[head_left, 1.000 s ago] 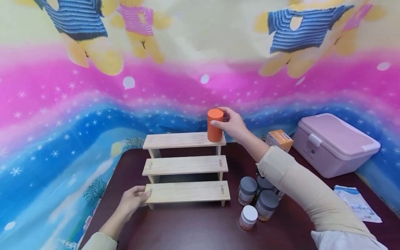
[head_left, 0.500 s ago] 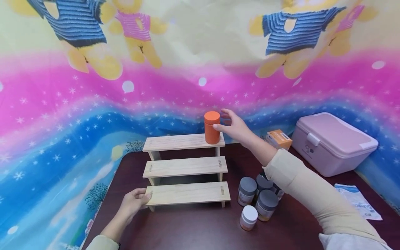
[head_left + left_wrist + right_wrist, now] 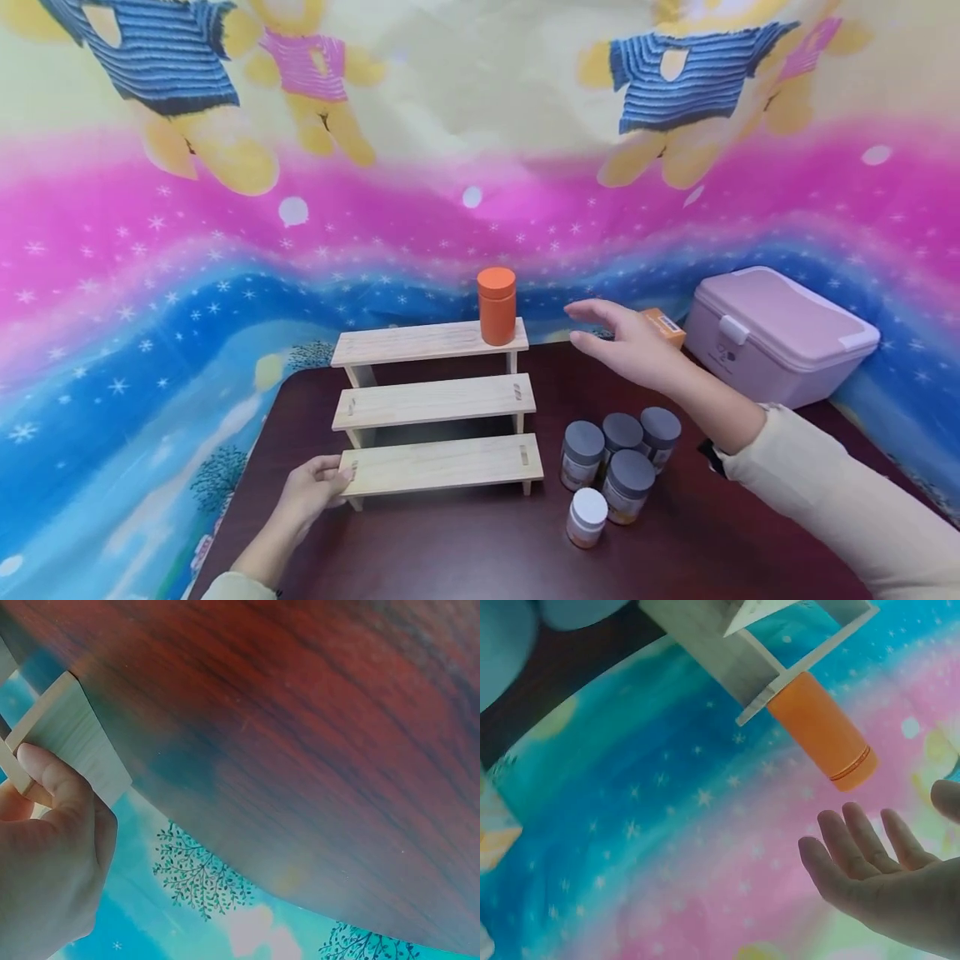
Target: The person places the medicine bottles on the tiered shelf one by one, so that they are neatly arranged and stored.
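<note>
An orange cylindrical bottle (image 3: 497,312) stands upright at the right end of the top step of a three-step wooden rack (image 3: 438,467). To its right, apart from it, hovers my right hand (image 3: 637,346), fingers spread and holding nothing. The right wrist view also shows this gap between the orange bottle (image 3: 821,731) and the right hand (image 3: 885,877). My left hand (image 3: 311,492) grips the left end of the lowest step. In the left wrist view its thumb and fingers pinch the pale wood end (image 3: 82,742) of the rack.
Several grey-lidded jars (image 3: 628,483) and a small white-lidded jar (image 3: 587,517) stand right of the rack on the dark table (image 3: 450,550). Farther back are an orange carton (image 3: 666,327), partly behind the right hand, and a pink lidded box (image 3: 780,333). A patterned cloth hangs behind the table.
My right hand has let go of the orange bottle and moved right and toward me. The bottle stays on the top step. My left hand keeps its grip on the rack.
</note>
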`<action>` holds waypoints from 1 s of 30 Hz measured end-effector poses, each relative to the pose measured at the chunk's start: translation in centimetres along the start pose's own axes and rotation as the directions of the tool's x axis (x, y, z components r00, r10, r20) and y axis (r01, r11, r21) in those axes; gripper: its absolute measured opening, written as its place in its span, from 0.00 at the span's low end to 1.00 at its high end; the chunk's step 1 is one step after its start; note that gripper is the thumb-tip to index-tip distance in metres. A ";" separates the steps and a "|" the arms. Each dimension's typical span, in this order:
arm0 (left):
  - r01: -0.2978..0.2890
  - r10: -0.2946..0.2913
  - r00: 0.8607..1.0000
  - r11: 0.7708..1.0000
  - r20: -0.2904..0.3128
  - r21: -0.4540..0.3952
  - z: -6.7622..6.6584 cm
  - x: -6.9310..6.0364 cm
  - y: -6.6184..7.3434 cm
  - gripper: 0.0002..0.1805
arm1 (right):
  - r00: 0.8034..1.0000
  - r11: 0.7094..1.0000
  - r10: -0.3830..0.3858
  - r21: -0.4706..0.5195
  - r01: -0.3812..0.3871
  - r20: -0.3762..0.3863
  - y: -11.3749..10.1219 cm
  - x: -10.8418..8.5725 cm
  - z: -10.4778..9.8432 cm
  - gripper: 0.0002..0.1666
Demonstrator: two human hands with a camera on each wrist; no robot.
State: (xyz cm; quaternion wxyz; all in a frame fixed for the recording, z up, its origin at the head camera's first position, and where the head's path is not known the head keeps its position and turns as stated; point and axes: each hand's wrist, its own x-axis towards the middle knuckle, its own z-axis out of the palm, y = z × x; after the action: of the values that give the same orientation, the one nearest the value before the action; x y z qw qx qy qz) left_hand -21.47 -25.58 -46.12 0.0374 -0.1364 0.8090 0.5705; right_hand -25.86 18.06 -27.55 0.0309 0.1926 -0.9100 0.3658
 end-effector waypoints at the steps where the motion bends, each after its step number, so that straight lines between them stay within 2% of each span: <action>1: -0.001 0.001 1.000 1.000 0.004 0.004 -0.1 0.0 0.0 0.23 | 1.000 1.000 -0.010 -0.024 0.010 -0.002 0.0 -0.4 -0.1 0.30; 4: 0.003 -0.003 1.000 1.000 -0.002 0.018 -0.5 -0.1 0.1 0.23 | 1.000 0.995 -0.024 -0.094 0.023 -0.009 0.1 -1.3 -0.2 0.27; 8: 0.002 -0.002 1.000 1.000 0.001 0.020 -0.7 -0.2 -0.1 0.23 | 0.999 0.994 -0.008 -0.108 0.004 -0.034 1.4 -2.1 -0.1 0.25; 16: 0.002 -0.002 1.000 1.000 0.006 0.028 -0.4 -0.2 -0.2 0.23 | 0.994 0.984 0.049 -0.166 -0.065 -0.097 5.4 -4.4 0.5 0.23; 21: -0.010 0.010 1.000 1.000 0.008 0.019 -0.4 0.1 0.3 0.23 | 0.991 0.986 0.068 -0.145 -0.084 -0.114 8.1 -5.6 0.1 0.22; 24: -0.004 0.004 1.000 1.000 0.006 0.025 -0.4 0.2 0.4 0.23 | 0.995 0.992 0.047 -0.110 -0.057 -0.088 10.0 -6.1 -0.2 0.20; 30: 0.008 -0.009 1.000 0.999 0.024 0.036 -0.1 0.0 0.1 0.23 | 0.998 0.995 0.048 -0.090 -0.044 0.038 12.9 -8.0 -0.5 0.22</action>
State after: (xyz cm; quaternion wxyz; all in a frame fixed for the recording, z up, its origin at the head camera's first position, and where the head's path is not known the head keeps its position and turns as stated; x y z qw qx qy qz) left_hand -21.46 -25.61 -46.01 0.0520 -0.1320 0.8180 0.5574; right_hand -23.37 29.54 -37.22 0.0127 0.1773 -0.9301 0.3215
